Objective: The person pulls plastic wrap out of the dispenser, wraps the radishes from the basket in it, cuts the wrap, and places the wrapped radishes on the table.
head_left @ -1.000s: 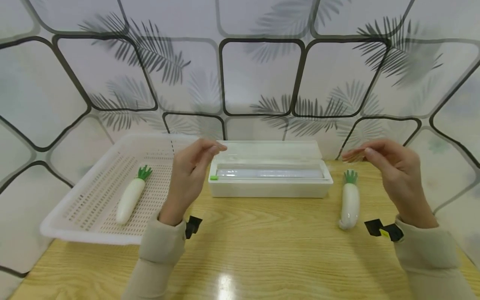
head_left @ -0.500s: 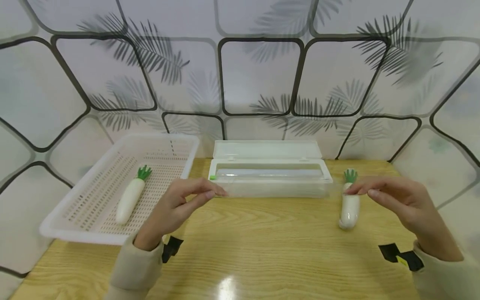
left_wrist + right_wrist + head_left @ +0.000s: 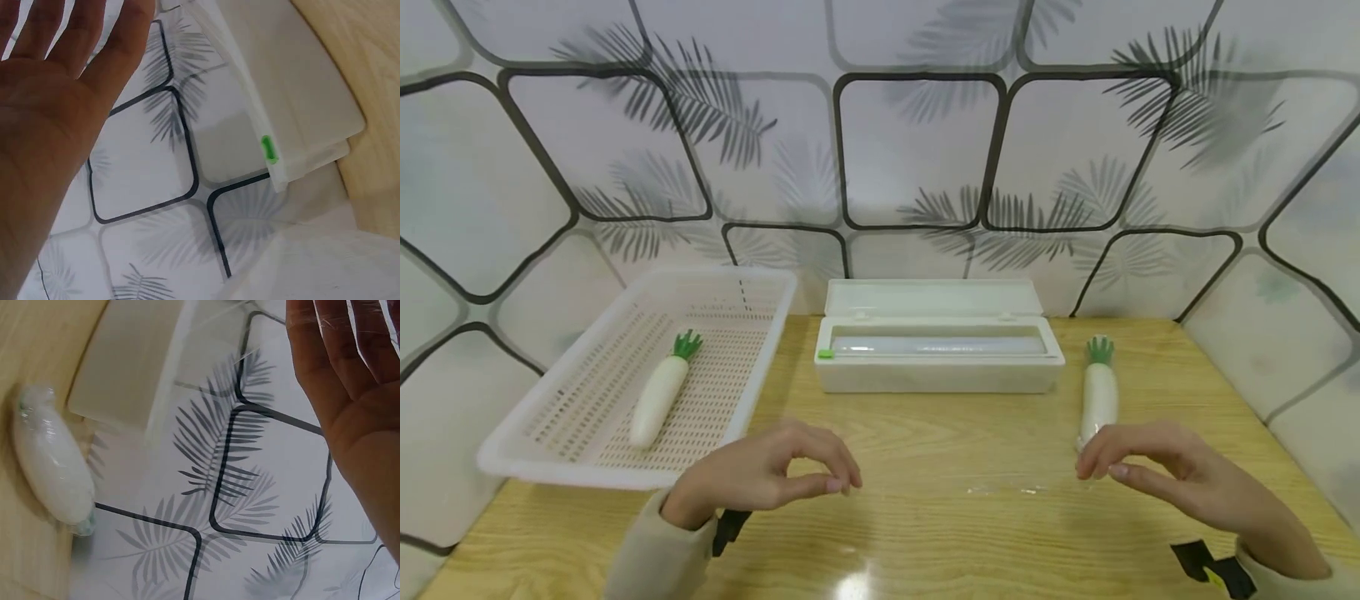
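My left hand (image 3: 775, 467) and right hand (image 3: 1172, 475) are held apart above the front of the table, palms down. Thumb and fingertips of each pinch an end of a clear sheet of cling film (image 3: 1006, 485), which shows mostly as glints between them. In the right wrist view, film (image 3: 332, 322) shines across the right fingers. Behind the hands stands a white cling film dispenser (image 3: 936, 377), its lid up, the roll (image 3: 940, 345) inside and a green slider (image 3: 826, 354) at its left end. Just beyond the right fingertips lies a film-wrapped white radish (image 3: 1100, 396) with a green top.
A white perforated basket (image 3: 576, 477) stands at the left, close to the left forearm. In it lies another white radish (image 3: 658, 402) with a green top. A patterned backdrop (image 3: 921, 150) rises behind the table and along its sides.
Both hands have come down and back toward me from beside the dispenser, drawing the cling film over the table in front of it. The dispenser, basket and radishes have stayed put.
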Available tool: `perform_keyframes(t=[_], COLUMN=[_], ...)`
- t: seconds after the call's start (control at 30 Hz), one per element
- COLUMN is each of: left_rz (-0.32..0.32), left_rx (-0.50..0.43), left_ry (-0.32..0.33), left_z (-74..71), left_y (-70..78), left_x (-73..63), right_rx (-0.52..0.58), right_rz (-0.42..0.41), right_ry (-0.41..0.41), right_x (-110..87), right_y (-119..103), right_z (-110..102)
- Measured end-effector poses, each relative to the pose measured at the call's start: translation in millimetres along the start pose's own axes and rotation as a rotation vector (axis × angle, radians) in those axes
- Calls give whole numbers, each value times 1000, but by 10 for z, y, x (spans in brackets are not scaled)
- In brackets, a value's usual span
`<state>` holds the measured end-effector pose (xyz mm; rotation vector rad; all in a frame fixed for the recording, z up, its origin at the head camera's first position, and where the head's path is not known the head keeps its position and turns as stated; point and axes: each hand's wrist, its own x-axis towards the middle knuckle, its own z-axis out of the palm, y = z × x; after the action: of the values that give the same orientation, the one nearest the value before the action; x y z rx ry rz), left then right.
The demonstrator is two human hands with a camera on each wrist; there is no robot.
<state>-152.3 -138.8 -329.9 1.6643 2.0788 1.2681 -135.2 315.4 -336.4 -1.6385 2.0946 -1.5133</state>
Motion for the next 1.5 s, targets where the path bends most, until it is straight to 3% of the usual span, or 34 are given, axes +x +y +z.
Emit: perform_keyframes(t=[0.17,0.23,0.37,0.47,0.7,0.9,1.1,1.17,1.3,1.5], left_rz=[-96,-162,-335,-422,-437,-488,-385,-381,-439,-474], left_rx=[36,63,104,114,224,221,232,244,282,443], left_ry=[-120,-156,-213,-229,-239,-252,-254,-255,-259,-208], left_z=[143,206,302,352,443,451,453,463,486,473], left_y=[-140,-189,-237,-260,-339,-349,-385,-382,-351,-225], left_x=[-35,-33,-20,-17,-62,-96,-93,-88,-65,-60], right_rx=[-62,-79,-100,-127,-242,-307,-383,-458,-680,-973], right_rz=[196,227,201,220,271,279,302,268,180,147], right_ry=[-60,-73,-100,-130,-151,-160,-151,-147,-94,-52], right_x=[-77,-99,-171,-204,-215,-189,-176,-165,-165,-178], right_y=[111,170,341,434,488,511,517,533,526,485], right_z=[181,254,361,408,470,512,548,588,690,781])
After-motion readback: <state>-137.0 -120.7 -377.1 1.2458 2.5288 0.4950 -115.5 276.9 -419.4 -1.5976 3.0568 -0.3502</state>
